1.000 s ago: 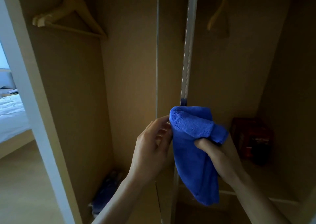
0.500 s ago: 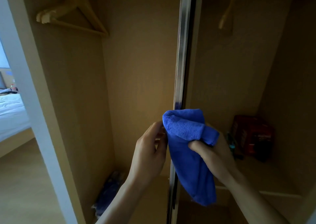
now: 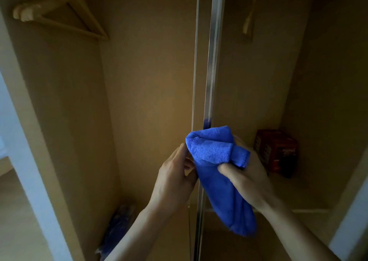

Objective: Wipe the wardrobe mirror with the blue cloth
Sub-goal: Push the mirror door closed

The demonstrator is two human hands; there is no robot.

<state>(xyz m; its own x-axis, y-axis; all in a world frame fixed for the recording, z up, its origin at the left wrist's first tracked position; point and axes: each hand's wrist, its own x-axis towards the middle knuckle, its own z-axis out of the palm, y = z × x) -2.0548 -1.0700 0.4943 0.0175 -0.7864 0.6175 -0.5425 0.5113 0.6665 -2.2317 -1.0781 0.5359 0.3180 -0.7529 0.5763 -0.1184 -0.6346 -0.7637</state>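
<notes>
Blue cloth [image 3: 216,153], right hand [image 3: 248,179] fingers mostly hidden

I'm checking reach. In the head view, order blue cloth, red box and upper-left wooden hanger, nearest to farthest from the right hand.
1. blue cloth, gripped in the right hand itself.
2. red box, just beyond the hand, to its right.
3. wooden hanger, high at upper left.

Counted here: one left hand [image 3: 175,181], one right hand [image 3: 249,179], one blue cloth [image 3: 217,183], one red box [image 3: 276,151], one bluish bundle [image 3: 117,227], and two wooden hangers: left hanger [image 3: 59,16], right hanger [image 3: 249,22].
</notes>
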